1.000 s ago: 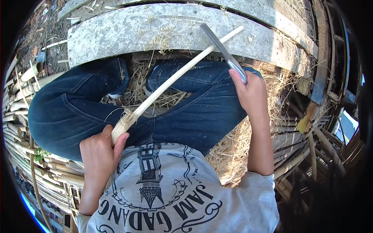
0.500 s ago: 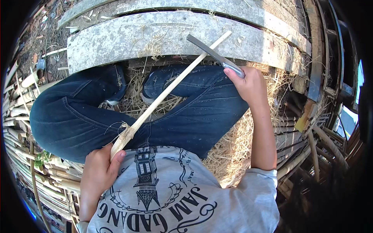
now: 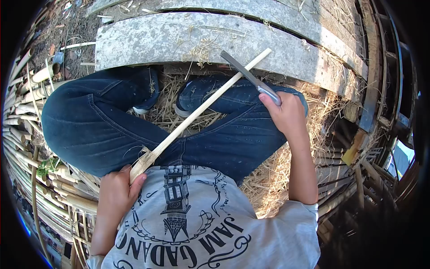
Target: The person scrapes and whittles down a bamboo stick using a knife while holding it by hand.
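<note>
A long pale wooden stick (image 3: 197,111) runs diagonally across my lap, its lower end thicker and ringed with frayed fibres. My left hand (image 3: 120,188) is wrapped round that thick end, close to my shirt. In my right hand (image 3: 285,110), above my thigh, is the metal handle of a knife (image 3: 244,71). The dark blade points up and to the left and crosses the stick near its far end; whether it touches the wood I cannot tell. The far tip of the stick lies over a weathered plank (image 3: 148,42).
Curled shavings (image 3: 204,50) lie on the plank. Straw-like shavings (image 3: 268,188) cover the ground at the right of my crossed legs. Bamboo poles (image 3: 27,148) are stacked at the left. Wooden beams (image 3: 374,76) and more poles stand at the right.
The knife and right hand have come down towards me, the blade now crossing the stick at a flatter angle. The stick's far tip has shifted lower and slightly left. Both hands keep their holds.
</note>
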The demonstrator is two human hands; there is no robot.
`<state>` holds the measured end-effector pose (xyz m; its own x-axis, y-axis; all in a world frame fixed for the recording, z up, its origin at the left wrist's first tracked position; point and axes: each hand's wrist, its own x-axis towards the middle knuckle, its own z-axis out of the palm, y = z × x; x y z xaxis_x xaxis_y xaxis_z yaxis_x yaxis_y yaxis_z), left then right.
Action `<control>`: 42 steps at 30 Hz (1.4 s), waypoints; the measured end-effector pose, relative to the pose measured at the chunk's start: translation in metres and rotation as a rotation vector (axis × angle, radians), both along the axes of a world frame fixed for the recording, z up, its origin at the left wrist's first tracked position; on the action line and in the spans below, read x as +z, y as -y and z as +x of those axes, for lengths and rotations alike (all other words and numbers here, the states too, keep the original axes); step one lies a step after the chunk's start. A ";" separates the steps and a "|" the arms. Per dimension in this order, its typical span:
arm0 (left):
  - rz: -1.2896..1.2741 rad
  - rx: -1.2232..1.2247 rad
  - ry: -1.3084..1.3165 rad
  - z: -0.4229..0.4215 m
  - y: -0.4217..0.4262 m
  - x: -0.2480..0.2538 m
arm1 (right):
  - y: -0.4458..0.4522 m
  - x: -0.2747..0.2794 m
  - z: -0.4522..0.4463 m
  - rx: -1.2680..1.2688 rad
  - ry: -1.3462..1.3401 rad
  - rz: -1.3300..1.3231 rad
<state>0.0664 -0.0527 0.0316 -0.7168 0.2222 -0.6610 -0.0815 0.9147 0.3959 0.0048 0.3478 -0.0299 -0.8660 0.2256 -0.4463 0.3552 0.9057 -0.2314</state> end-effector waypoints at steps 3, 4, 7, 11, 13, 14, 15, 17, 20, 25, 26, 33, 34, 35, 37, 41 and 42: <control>0.008 -0.037 0.019 -0.003 0.005 -0.003 | 0.009 -0.004 0.000 -0.012 0.039 -0.090; 0.038 -0.034 0.008 -0.003 0.006 -0.004 | 0.004 -0.003 -0.006 0.007 0.055 -0.070; 0.088 0.064 0.183 -0.014 0.005 0.003 | -0.003 -0.001 -0.007 0.030 0.061 -0.018; 0.165 0.136 0.215 -0.011 0.009 0.016 | -0.036 -0.008 -0.018 -0.129 -0.019 0.213; 0.228 0.200 0.292 -0.002 0.019 0.012 | -0.061 -0.007 -0.021 -0.141 -0.070 0.160; 0.249 0.224 0.332 -0.002 0.022 0.012 | -0.057 -0.009 -0.020 -0.138 -0.068 0.149; 0.268 0.248 0.372 -0.001 0.025 0.012 | -0.049 -0.003 -0.018 -0.114 -0.030 0.188; 0.308 0.287 0.440 -0.004 0.023 0.009 | -0.026 0.009 -0.011 -0.059 -0.024 0.138; 0.312 0.347 0.674 -0.009 0.026 0.002 | 0.019 0.005 0.009 0.066 0.002 -0.084; 0.351 0.348 0.829 -0.003 0.044 -0.018 | 0.052 -0.008 0.020 0.145 -0.020 -0.222; 0.322 0.379 0.795 0.000 0.044 -0.017 | 0.049 -0.011 0.019 0.199 -0.070 -0.139; 0.396 0.353 0.804 -0.004 0.042 -0.015 | -0.028 0.000 -0.015 -0.036 -0.021 0.100; 0.446 0.338 0.845 -0.009 0.041 -0.015 | -0.016 0.008 -0.015 -0.020 0.022 0.078; 0.494 0.324 0.888 -0.011 0.041 -0.016 | -0.002 0.013 -0.012 -0.005 0.068 0.054; 0.491 0.387 0.919 -0.008 0.040 -0.018 | 0.030 0.015 0.005 0.076 0.090 -0.104; 0.534 0.457 1.010 -0.006 0.048 -0.023 | 0.065 0.000 0.023 0.165 0.071 -0.265; 0.540 0.451 1.013 -0.004 0.050 -0.025 | 0.063 0.000 0.022 0.172 0.042 -0.258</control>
<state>0.0620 -0.1023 0.0065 -0.0176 0.5053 -0.8628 -0.8375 0.4639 0.2887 0.0273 0.2844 -0.0303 -0.8612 -0.0480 -0.5060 0.2159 0.8667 -0.4497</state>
